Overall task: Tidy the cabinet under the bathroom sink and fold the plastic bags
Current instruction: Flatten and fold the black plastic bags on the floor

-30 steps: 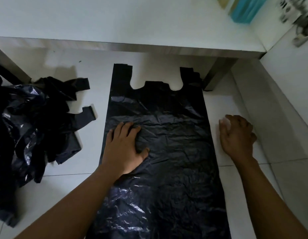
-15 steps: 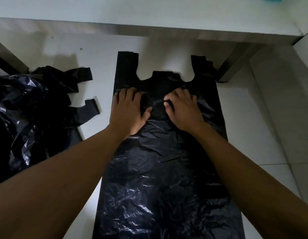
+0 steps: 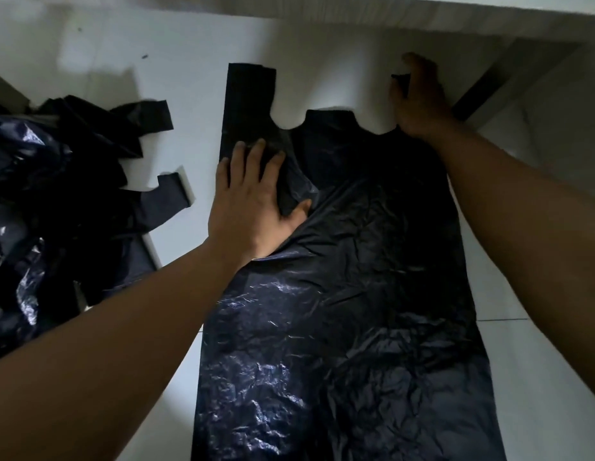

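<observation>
A black plastic bag point(image 3: 356, 294) lies spread flat on the white tiled floor, its two handles pointing away from me. My left hand point(image 3: 253, 201) presses flat on the bag near the base of its left handle point(image 3: 249, 91), fingers straight. My right hand point(image 3: 419, 98) lies over the right handle at the far right corner, covering most of it; a small black tip of the handle shows by the fingers. The fingers look extended along the handle.
A heap of crumpled black plastic bags point(image 3: 56, 201) lies on the floor at the left. The underside edge of the sink counter point(image 3: 422, 18) runs across the top. A dark cabinet leg point(image 3: 489, 84) stands just right of my right hand.
My right hand moved from the bag's middle out to the right handle. My left hand slid slightly down and left on the bag. The view shifted closer.
</observation>
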A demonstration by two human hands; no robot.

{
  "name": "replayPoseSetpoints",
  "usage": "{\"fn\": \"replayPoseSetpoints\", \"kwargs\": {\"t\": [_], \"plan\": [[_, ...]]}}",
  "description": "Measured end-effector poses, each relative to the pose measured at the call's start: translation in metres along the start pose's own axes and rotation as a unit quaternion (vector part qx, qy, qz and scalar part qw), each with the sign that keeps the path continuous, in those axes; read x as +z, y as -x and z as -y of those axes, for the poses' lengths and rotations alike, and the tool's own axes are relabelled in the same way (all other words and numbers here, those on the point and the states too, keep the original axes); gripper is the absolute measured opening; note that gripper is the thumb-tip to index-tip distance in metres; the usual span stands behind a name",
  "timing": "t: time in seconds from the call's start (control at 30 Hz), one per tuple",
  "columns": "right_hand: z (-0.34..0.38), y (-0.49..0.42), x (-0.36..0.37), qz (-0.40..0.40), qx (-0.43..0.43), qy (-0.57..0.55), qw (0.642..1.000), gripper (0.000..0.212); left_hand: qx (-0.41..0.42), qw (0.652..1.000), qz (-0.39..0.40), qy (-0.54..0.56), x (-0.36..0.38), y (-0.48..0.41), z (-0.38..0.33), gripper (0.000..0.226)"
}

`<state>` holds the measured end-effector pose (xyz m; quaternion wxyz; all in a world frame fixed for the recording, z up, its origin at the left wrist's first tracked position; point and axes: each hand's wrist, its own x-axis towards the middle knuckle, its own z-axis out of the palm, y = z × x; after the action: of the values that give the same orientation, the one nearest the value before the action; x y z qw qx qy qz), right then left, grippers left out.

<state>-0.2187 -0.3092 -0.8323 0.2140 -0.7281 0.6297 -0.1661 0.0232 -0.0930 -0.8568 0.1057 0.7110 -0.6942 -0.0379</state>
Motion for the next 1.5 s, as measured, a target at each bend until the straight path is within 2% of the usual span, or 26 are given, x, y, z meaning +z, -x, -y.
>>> {"fn": "replayPoseSetpoints", "kwargs": {"t": [0.1,0.2,0.3,0.37,0.5,0.6,0.67,0.73,0.83,0.9,1.0,1.1,1.2,1.33,1.4,1.5], "plan": [[0.014,0.011,-0.008,-0.057,-0.026,0.013,0.998,0.058,0.002,1.0,0.001,-0.002,0.001,0.0,-0.001,0.089],[0.044,0.067,0.003,-0.098,-0.09,0.06,0.989,0.046,0.003,1.0,-0.001,-0.005,0.001,0.0,0.0,0.092],[0.057,0.133,0.033,-0.059,-0.073,0.132,0.987,0.037,0.003,1.0,0.007,-0.004,0.001,0.0,0.001,0.094],[0.051,0.154,0.046,-0.034,-0.045,0.164,0.985,0.04,-0.005,1.0,0.02,0.012,-0.002,-0.002,0.0,0.096],[0.054,0.151,0.042,-0.005,-0.021,0.147,0.989,0.046,-0.046,0.989,0.101,0.097,-0.023,-0.016,0.0,0.09],[0.065,0.143,0.024,0.042,0.001,0.123,0.992,0.047,-0.038,0.988,0.113,0.095,-0.047,-0.017,0.002,0.087],[0.074,0.142,0.012,0.057,0.0,0.122,0.991,0.041,-0.022,0.991,0.099,0.087,-0.065,-0.01,0.006,0.086],[0.088,0.145,0.004,0.034,-0.02,0.123,0.992,0.035,-0.016,0.993,0.063,0.095,-0.087,0.008,0.011,0.084],[0.129,0.153,0.003,-0.013,-0.081,0.093,0.992,0.029,-0.003,0.997,-0.042,0.058,-0.125,0.045,0.025,0.075],[0.169,0.159,0.01,-0.012,-0.126,0.047,0.991,0.028,-0.012,0.994,-0.111,0.001,-0.15,0.066,0.044,0.066],[0.239,0.168,0.026,0.04,-0.191,-0.017,0.981,0.025,-0.105,0.982,-0.156,-0.029,-0.187,0.091,0.08,0.061],[0.304,0.179,0.042,0.091,-0.24,-0.044,0.966,0.026,-0.265,0.954,-0.142,-0.003,-0.208,0.113,0.117,0.056],[0.346,0.193,0.062,0.16,-0.254,-0.087,0.95,0.038,-0.367,0.921,-0.127,0.01,-0.206,0.138,0.151,0.053],[0.369,0.213,0.09,0.263,-0.232,0.004,0.937,0.055,-0.446,0.892,-0.073,0.011,-0.189,0.16,0.189,0.064],[0.368,0.218,0.101,0.288,-0.239,0.033,0.927,0.041,-0.469,0.883,-0.027,0.022,-0.179,0.164,0.203,0.066],[0.362,0.218,0.111,0.293,-0.245,-0.012,0.924,0.016,-0.474,0.878,-0.038,0.047,-0.169,0.168,0.217,0.042]]}}
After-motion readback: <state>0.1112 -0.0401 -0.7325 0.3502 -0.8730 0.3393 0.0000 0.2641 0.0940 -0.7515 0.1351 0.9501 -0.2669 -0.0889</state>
